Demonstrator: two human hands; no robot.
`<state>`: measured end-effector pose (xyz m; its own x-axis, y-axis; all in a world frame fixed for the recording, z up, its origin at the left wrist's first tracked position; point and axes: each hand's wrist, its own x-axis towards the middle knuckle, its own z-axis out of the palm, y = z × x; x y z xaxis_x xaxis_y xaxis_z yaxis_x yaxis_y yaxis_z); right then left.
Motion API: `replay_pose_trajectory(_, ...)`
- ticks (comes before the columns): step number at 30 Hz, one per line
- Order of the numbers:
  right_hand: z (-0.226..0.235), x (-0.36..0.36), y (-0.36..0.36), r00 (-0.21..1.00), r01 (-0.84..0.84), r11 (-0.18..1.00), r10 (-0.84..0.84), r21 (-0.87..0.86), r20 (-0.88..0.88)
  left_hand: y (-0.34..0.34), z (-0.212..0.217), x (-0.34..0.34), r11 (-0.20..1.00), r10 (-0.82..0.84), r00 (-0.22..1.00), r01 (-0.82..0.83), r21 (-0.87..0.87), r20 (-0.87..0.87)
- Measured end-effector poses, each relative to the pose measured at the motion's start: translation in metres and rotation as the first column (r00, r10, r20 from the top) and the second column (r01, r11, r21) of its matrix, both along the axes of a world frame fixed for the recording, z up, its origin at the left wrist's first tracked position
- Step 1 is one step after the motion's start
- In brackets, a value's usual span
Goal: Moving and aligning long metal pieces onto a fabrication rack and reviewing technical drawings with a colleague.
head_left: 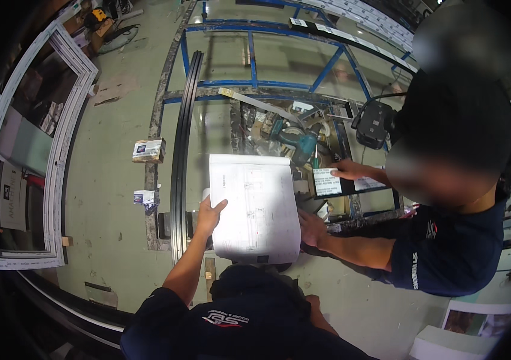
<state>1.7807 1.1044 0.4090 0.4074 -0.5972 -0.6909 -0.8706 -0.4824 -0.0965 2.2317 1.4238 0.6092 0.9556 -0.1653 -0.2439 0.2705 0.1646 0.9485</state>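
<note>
Left fingers (211,211) grip the drawing sheets (252,210) over the floor beside the black profiles (187,150); the hidden right fingers I cannot judge; reading seems underway, a next move likely needing steadiness.

Left hand (209,217) pinches drawing sheets (254,207) by left edge; co-worker's hand (311,229) at right edge. Teal power tool (300,144) lies beyond.

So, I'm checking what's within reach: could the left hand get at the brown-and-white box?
Probably, after letting go: the left hand holds the technical drawing. Only the long black profiles seem to lie between that hand and the brown-and-white box.
</note>
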Motion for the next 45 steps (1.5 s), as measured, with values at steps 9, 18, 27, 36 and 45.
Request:
replay_pose_trajectory(9, 0.011, 0.012, 0.004, 0.979, 0.19, 0.981, -0.192, -0.027, -0.074, 0.003, 0.006, -0.001, 0.999, -0.013, 1.0, 0.012, -0.042, -0.02)
replay_pose_trajectory(18, 0.029, 0.027, 0.0, 0.986, 0.164, 0.984, -0.161, 0.062, -0.049, -0.007, 0.009, 0.006, 0.994, -0.058, 0.998, 0.054, 0.099, 0.03)
replay_pose_trajectory(27, 0.039, 0.025, 0.018, 0.865, 0.501, 0.865, -0.501, 0.011, -0.031, -0.002, 0.001, -0.007, 0.991, 0.041, 0.991, -0.024, -0.134, 0.126)
replay_pose_trajectory(36, 0.002, 0.005, -0.002, 0.99, -0.14, 0.988, 0.139, -0.063, -0.021, -0.009, 0.039, 0.007, 0.959, -0.054, 0.987, 0.009, 0.285, 0.151)
replay_pose_trajectory(45, -0.036, -0.032, -0.013, 0.92, -0.391, 0.918, 0.389, -0.064, -0.05, -0.016, 0.024, 0.033, 0.98, -0.033, 0.99, 0.059, -0.192, 0.134)
